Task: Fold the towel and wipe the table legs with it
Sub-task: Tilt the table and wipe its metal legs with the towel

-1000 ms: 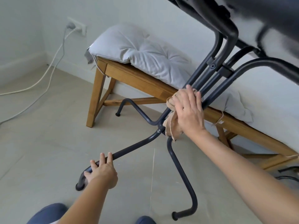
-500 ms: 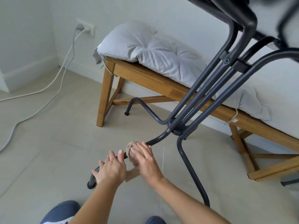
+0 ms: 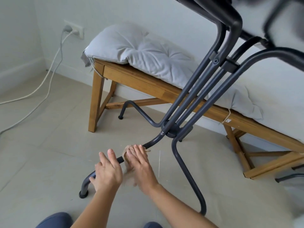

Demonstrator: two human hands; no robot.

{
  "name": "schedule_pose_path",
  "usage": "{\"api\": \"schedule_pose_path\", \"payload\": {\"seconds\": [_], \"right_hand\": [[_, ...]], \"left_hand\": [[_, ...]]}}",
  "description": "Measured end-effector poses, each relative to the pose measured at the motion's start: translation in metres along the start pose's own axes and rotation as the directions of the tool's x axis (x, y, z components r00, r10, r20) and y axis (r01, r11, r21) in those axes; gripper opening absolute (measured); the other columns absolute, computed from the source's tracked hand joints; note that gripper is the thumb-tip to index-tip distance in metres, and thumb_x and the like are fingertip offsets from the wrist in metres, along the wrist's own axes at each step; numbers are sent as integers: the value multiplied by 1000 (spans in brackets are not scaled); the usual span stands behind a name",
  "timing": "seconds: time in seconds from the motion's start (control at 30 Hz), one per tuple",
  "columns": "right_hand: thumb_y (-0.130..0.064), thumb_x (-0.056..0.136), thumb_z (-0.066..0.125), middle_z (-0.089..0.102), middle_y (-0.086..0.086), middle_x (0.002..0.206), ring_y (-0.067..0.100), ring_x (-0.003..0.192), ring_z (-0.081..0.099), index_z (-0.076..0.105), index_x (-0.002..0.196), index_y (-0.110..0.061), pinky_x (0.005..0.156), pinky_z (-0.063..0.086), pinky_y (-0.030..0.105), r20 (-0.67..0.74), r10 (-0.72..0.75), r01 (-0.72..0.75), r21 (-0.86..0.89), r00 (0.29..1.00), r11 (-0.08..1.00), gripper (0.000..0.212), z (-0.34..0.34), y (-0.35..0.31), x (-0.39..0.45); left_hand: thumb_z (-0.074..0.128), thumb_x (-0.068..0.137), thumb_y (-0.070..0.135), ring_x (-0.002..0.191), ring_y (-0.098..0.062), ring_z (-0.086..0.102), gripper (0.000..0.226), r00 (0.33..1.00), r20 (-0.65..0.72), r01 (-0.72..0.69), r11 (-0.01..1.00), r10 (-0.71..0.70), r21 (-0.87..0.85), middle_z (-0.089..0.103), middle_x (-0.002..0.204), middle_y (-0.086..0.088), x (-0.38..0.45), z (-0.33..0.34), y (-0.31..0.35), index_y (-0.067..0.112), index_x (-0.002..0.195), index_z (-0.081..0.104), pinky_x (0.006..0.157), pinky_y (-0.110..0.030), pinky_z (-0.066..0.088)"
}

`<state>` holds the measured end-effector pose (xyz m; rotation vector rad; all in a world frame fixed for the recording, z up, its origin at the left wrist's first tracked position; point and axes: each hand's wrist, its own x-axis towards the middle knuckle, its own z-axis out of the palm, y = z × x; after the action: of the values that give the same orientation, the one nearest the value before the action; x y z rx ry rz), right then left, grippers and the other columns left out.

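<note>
Dark metal table legs (image 3: 194, 99) run down from the tabletop at the upper right to a hub (image 3: 171, 131) and splay out over the floor. A small beige towel (image 3: 127, 148) is wrapped around the near-left leg (image 3: 152, 142), and my right hand (image 3: 139, 163) is closed over it, pressing it on the tube. Most of the towel is hidden under that hand. My left hand (image 3: 107, 171) lies on the same leg just below, fingers spread over the tube near its bent foot (image 3: 84, 186).
A wooden bench (image 3: 148, 83) with a grey cushion (image 3: 148, 53) stands against the wall behind the legs. Cables (image 3: 49, 76) trail from a wall socket (image 3: 74, 30) across the tiled floor at the left. Another leg (image 3: 189, 175) curves down at the right. My knees show at the bottom edge.
My right hand slid the towel from near the hub down the near-left leg toward my left hand. In the last half second both hands stay close together on the tube.
</note>
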<state>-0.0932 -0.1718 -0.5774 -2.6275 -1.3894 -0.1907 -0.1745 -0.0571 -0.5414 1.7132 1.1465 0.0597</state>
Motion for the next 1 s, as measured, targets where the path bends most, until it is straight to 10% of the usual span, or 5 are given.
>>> {"api": "schedule_pose_path", "payload": {"seconds": [0.3, 0.47, 0.7, 1.0], "right_hand": [[-3, 89, 56, 37, 20, 149, 36, 146, 18, 40, 142, -7, 116, -7, 44, 469, -226, 487, -568, 854, 663, 55, -134, 74, 66], [-1, 81, 44, 60, 21, 129, 39, 132, 45, 58, 127, -7, 118, 5, 51, 161, -401, 358, -797, 902, 486, 48, -231, 82, 78], [-3, 97, 39, 63, 12, 127, 36, 130, 48, 64, 121, -13, 118, 12, 46, -372, -404, -65, -797, 836, 600, 36, -300, 94, 96], [2, 70, 72, 64, 18, 121, 37, 133, 44, 72, 94, -8, 115, 15, 50, 215, -166, 261, -560, 962, 786, 27, -186, 72, 57]], "left_hand": [[0, 92, 58, 145, -30, 17, 70, 998, 55, -13, 992, 6, 125, 35, 152, -10, 3, 9, -3, 23, 147, 27, 113, -63, 13], [0, 94, 57, 148, -29, 10, 70, 996, 89, -3, 976, -17, 216, 27, 156, -10, 4, 11, 1, 22, 150, 24, 114, -62, 8], [3, 93, 56, 147, -28, 9, 67, 987, 157, -3, 957, -44, 291, 25, 156, -7, 7, 12, -2, 24, 146, 28, 113, -65, 5], [0, 100, 43, 146, -27, 18, 59, 955, 297, -109, 925, -5, 364, 32, 153, -4, 0, -19, -1, 26, 151, 24, 114, -61, 10]]}}
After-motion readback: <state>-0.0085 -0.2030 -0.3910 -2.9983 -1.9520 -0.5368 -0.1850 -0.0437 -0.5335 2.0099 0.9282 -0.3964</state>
